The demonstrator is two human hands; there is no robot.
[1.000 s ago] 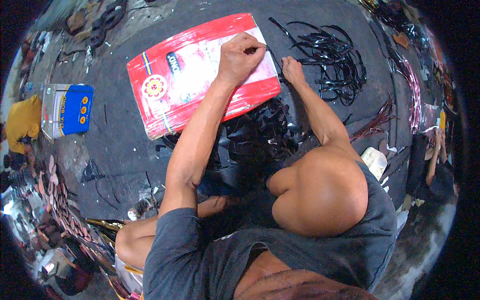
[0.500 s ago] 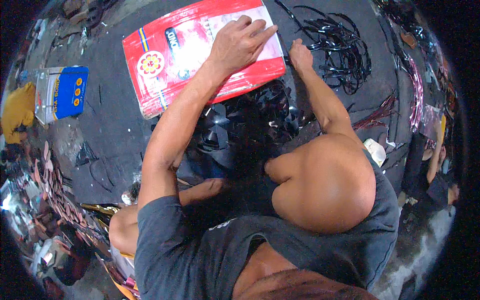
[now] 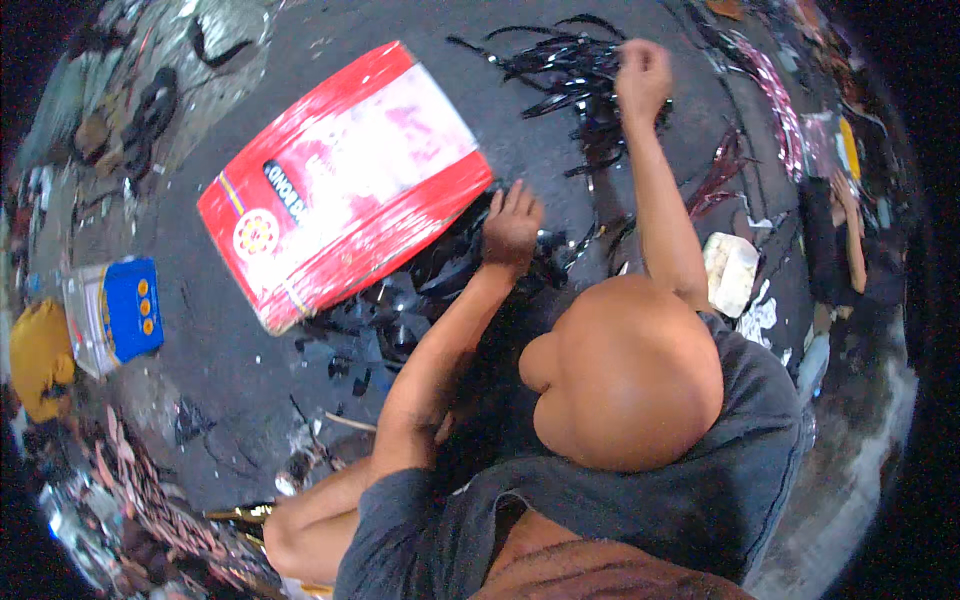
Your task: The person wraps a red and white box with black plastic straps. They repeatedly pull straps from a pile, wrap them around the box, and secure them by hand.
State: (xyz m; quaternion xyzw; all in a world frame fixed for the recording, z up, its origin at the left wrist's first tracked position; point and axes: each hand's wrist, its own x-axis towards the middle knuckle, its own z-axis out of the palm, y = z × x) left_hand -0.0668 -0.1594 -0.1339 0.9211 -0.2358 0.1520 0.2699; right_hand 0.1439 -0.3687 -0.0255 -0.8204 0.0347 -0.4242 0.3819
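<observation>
A red and white printed panel [image 3: 350, 180], glossy and flat, lies slanted on the dark floor mat. Just off its right edge is my left hand [image 3: 512, 235], slightly blurred, its fingers stretched and apart with nothing visible in them. Black glossy scraps [image 3: 400, 310] lie beneath and in front of the panel. Farther right and away, my right hand [image 3: 643, 85] is over the edge of a loose heap of black strips [image 3: 570, 70]. Its fingers are curled together; whatever may be between them is too small to make out.
At left stands a blue and white printed container [image 3: 125, 310] beside a yellow bundle [image 3: 42, 360]. A whitish block [image 3: 730, 275] sits right of my knee. Dark red strips [image 3: 720, 170] and shiny pink strips [image 3: 775, 110] lie farther right. Another person's arm [image 3: 852, 235] shows at the far right.
My left hand has left the panel's top and come nearer to me. My right hand has moved from the panel's edge to over the black strips. My view has shifted.
</observation>
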